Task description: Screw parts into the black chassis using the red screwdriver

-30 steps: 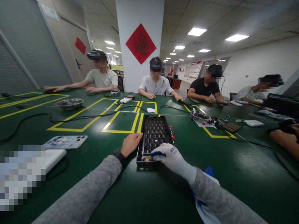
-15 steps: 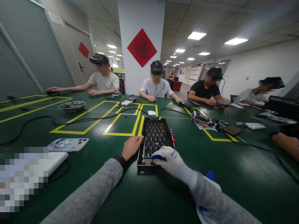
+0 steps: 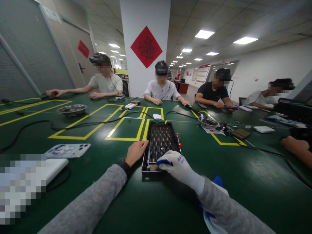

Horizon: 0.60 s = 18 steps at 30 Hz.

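A black rectangular case (image 3: 161, 167) lies open-topped on the table before me, with rows of dark rounded key-like pieces (image 3: 161, 139) inside and a yellowish part (image 3: 153, 167) at its near end. My bare left hand (image 3: 136, 152) grips the case's left wall, its fingertips partly hidden at the edge. In a white glove with blue-coated fingers, my right hand (image 3: 176, 165) bends over the near right corner. Its fingers are pinched together, hiding whatever they hold. Along the right side of the case lies a red-and-black tool handle (image 3: 179, 139).
A blue-and-white glove (image 3: 209, 214) lies under my right forearm. To the left are a phone (image 3: 68, 150) and a white box (image 3: 57, 169). Metal bowls (image 3: 72, 110) (image 3: 208, 123) and black cables (image 3: 97, 123) are farther off. Several people sit around the green table (image 3: 243, 182).
The whole view has shifted slightly. Both hands stay at the case in nearly the same pose, the right one still at its near end.
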### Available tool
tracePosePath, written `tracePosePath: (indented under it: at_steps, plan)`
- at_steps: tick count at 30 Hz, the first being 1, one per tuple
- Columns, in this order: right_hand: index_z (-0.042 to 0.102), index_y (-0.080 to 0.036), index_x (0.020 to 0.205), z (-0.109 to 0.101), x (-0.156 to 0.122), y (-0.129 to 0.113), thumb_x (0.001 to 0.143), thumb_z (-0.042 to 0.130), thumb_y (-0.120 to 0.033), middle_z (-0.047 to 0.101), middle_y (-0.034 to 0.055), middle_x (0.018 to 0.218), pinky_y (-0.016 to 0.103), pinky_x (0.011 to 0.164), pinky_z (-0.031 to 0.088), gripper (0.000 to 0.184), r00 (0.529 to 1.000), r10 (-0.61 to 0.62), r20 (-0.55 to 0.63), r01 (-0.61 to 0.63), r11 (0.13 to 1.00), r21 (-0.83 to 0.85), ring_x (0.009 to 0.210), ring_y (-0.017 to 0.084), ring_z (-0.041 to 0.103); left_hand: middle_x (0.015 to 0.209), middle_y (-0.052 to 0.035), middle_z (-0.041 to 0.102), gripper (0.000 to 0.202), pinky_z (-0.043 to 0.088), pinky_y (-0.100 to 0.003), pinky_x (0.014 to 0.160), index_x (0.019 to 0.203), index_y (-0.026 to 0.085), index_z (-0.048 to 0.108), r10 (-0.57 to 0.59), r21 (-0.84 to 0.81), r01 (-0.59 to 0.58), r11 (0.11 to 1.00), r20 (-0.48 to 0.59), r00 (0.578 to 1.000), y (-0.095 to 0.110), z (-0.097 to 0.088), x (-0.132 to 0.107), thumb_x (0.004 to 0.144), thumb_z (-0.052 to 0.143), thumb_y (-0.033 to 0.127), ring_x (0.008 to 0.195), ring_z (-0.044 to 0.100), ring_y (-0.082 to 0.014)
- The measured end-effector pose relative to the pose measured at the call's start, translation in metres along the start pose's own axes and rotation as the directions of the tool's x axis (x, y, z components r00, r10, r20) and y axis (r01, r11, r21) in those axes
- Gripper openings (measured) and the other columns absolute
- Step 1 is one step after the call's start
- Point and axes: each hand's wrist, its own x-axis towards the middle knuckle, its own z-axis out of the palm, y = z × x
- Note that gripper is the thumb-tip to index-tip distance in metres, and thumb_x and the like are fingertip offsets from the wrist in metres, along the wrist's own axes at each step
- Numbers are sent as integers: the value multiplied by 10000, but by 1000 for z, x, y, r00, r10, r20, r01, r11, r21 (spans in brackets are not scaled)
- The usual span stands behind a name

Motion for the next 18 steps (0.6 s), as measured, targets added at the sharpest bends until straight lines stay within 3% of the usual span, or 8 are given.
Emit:
tracePosePath:
  at_steps: [6,11,18]
  plan:
    - [668,-248,941,0,-1,-1,812,567,-304,666,2,897,289,802,419,173,1000,-21,17,22,997,-70,860,137,564,754,-34,642,528,270,-226,552,668,191,600,-19,14,19,1000,0,1000,2,-2,-1,890,234,499,687,557,-152]
    - [665,-254,965,2,-2,0,808,576,-290,667,4,919,293,819,415,184,999,-36,-35,32,994,-103,878,137,566,768,-41,645,519,271,-227,556,665,187,599,-23,15,23,1000,9,1000,4,-3,-2,893,242,486,699,561,-155]
    - [667,-238,940,0,0,-1,816,564,-267,673,5,915,288,821,429,163,999,-48,4,48,999,-20,875,133,572,780,-42,649,519,278,-225,563,672,185,598,-34,22,34,999,10,999,5,-4,-3,896,239,486,710,562,-156]
